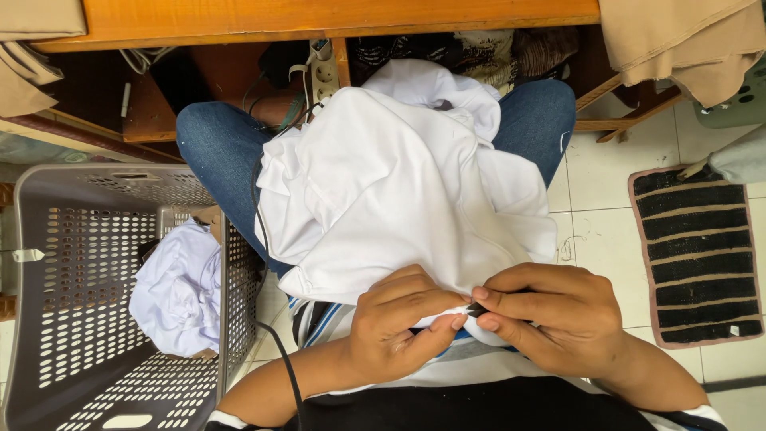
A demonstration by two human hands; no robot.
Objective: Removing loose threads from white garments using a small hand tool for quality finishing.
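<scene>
A white garment (pixel 391 183) lies bunched over my lap, covering my blue-jeaned knees. My left hand (pixel 399 323) pinches the garment's near edge between thumb and fingers. My right hand (pixel 550 315) meets it fingertip to fingertip and grips a small dark tool (pixel 477 309) against the same bit of cloth. Only the tool's tip shows between the fingers, so I cannot tell what kind it is.
A grey perforated laundry basket (pixel 72 263) stands at my left with a crumpled white cloth (pixel 175 291) inside. A wooden table (pixel 319 16) spans the top, with a power strip (pixel 323 72) under it. A black striped mat (pixel 698 251) lies on the tiled floor at right. Beige fabric (pixel 686 40) hangs at upper right.
</scene>
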